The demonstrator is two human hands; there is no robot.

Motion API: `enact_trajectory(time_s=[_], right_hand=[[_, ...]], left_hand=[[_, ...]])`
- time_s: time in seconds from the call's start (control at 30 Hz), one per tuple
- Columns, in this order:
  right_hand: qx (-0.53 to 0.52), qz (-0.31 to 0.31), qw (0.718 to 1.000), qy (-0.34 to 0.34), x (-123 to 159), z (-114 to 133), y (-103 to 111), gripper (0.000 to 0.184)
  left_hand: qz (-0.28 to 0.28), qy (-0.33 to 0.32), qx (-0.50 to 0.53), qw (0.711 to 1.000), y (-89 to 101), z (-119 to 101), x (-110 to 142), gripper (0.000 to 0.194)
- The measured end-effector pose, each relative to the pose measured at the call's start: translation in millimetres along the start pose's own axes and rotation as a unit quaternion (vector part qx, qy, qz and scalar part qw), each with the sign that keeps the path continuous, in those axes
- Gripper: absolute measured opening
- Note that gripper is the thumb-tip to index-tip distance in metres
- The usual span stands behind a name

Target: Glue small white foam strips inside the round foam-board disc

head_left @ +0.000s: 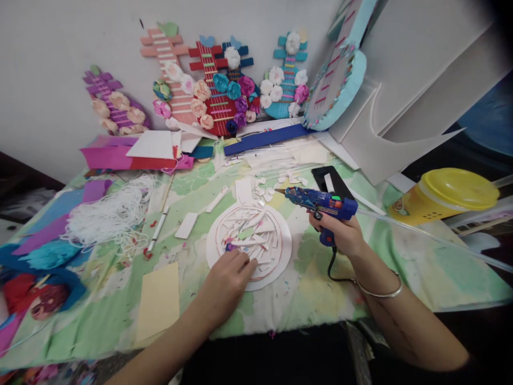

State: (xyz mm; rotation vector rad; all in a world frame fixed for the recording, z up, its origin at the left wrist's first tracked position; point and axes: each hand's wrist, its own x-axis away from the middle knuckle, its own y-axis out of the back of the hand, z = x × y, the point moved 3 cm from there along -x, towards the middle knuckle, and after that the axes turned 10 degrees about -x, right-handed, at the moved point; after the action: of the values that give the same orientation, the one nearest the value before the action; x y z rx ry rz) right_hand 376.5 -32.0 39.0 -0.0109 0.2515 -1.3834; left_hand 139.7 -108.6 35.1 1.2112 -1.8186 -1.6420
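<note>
My right hand (345, 231) is wrapped round the handle of a blue hot glue gun (316, 200), held above the table with its nozzle pointing left. A black cord hangs from the grip. My left hand (229, 280) reaches over the near left edge of a round white board (284, 256). Its fingers are curled down into a heap of white foam strips (262, 235) lying on that board, and the fingertips are hidden. A small green piece (246, 233) lies on the heap. Small white offcuts (294, 179) are scattered just beyond the board.
Several paper-flowered guitar shapes (212, 85) lean against the wall. A tangle of white string (114, 214), a pale yellow sheet (159, 299) and a white pen (159, 229) lie left. Right are a black phone (332, 182) and a yellow-lidded tub (444, 195).
</note>
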Motion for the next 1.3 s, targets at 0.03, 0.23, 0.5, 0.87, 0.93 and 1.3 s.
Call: enact_trajectory(time_s=[0.03, 0.23, 0.5, 0.87, 0.93, 1.3], right_hand=[[0.001, -0.001, 1.0, 0.0, 0.0, 0.1, 0.0, 0.033], [0.004, 0.001, 1.0, 0.0, -0.2, 0.7, -0.9, 0.035], [-0.014, 0.003, 1.0, -0.011, 1.1, -1.0, 0.3, 0.033], [-0.015, 0.006, 1.0, -0.005, 0.3, -1.2, -0.3, 0.033], [-0.015, 0.001, 1.0, -0.01, 0.3, -2.1, 0.1, 0.032], [-0.014, -0.001, 1.0, -0.004, 0.8, -3.0, 1.0, 0.031]], left_hand=[[-0.007, -0.002, -0.006, 1.0, 0.0, -0.5, 0.2, 0.026], [-0.022, -0.028, -0.094, 0.995, -0.4, -8.7, 0.9, 0.028], [-0.088, -0.025, -0.168, 0.982, -10.6, -21.4, 16.6, 0.032], [-0.105, -0.025, -0.278, 0.954, -22.3, -29.8, 30.3, 0.038], [-0.108, -0.03, -0.294, 0.949, -23.4, -31.8, 31.7, 0.037], [-0.139, -0.003, -0.268, 0.953, -28.1, -32.1, 28.9, 0.037]])
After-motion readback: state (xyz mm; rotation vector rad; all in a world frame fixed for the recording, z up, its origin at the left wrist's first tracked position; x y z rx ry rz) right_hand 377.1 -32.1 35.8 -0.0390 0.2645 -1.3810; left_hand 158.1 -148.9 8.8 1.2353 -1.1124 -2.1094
